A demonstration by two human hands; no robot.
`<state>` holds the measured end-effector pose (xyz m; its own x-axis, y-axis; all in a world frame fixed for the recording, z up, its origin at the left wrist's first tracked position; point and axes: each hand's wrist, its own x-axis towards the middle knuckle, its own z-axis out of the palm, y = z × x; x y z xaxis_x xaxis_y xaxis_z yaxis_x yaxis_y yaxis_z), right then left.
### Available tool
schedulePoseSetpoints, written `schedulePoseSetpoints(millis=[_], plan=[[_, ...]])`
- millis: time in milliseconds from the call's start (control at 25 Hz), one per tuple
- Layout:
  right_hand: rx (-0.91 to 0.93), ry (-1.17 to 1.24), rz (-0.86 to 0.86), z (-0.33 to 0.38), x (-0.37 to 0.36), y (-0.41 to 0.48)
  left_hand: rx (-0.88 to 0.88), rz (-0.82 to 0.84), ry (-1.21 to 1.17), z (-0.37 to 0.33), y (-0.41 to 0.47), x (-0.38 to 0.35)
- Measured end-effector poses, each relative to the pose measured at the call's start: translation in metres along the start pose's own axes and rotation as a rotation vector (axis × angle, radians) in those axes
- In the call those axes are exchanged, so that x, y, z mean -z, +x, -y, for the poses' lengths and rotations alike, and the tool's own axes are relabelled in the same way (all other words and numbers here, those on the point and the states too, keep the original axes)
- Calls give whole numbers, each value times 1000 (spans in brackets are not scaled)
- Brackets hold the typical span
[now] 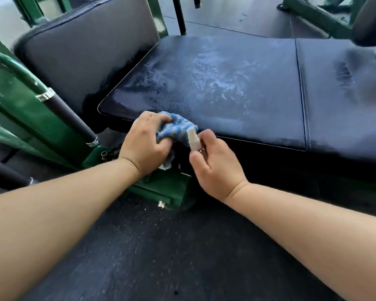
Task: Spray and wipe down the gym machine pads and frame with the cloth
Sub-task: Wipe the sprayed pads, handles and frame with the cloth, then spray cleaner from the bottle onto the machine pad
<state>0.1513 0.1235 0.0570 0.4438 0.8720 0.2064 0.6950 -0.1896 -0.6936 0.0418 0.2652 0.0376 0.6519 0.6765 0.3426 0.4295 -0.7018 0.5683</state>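
Lighting is bright and diffuse, strongest at the upper left. The wet dark navy vinyl seat pad (215,83) carries a pale sheen across its centre; deep shadow fills the space beneath its front edge. Wide-angle distortion bends the green painted steel frame tube (20,70) and stretches my left forearm (52,224). The upright grey back pad (85,51) is motion-blurred at its edges.

We see a cloth (176,126) banded blue and white, its tag (193,140) plain white, a dark navy seat pad (221,83) streaked with pale smears, a grey back pad (85,51), a dark green frame (20,105), a black grip (71,119) with silver rings, a black floor (161,246) flecked white
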Motion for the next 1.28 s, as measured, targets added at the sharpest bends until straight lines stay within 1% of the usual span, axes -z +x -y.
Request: schedulePoseSetpoints(millis=[40,120,160,200,240,360,400,480,560,640,840,880,920,960,1040,1120,1200,1280], plan=[[-27,24,-81,-5,15,15,48,-36,-68,-9,12,1],[-130,94,-168,-14,38,48,185,-127,-177,-20,34,2],[-186,167,-208,-19,52,64,245,-174,-212,-28,48,1],[-249,290,-232,-24,68,79,285,-200,-229,-37,62,0],[-318,471,-213,-28,83,91,320,-201,-222,-45,71,0],[-590,1032,36,-34,134,115,346,-136,-161,-74,96,3],[-648,1150,83,-35,149,118,347,-115,-156,-84,106,4],[-731,1275,112,-43,177,125,384,-102,-103,-105,130,2],[-754,1260,110,-50,197,138,371,-76,-43,-117,158,-7],[-755,1191,120,-59,202,156,338,-66,-37,-111,191,-19],[-733,1218,56,-73,179,201,278,6,-161,-67,267,-44],[-751,1216,38,-70,172,211,266,53,-172,-57,281,-47],[-772,1203,39,-64,168,221,266,135,-161,-49,292,-48],[-778,1183,66,-63,166,220,273,216,-136,-42,287,-50],[-780,1113,92,-45,174,257,259,367,-120,-23,320,-39],[-801,1035,142,-41,184,267,286,372,-92,-14,324,-44],[-804,996,90,-46,196,294,298,319,-101,-14,346,-49],[-797,962,10,-68,198,318,284,252,-104,-20,365,-65]])
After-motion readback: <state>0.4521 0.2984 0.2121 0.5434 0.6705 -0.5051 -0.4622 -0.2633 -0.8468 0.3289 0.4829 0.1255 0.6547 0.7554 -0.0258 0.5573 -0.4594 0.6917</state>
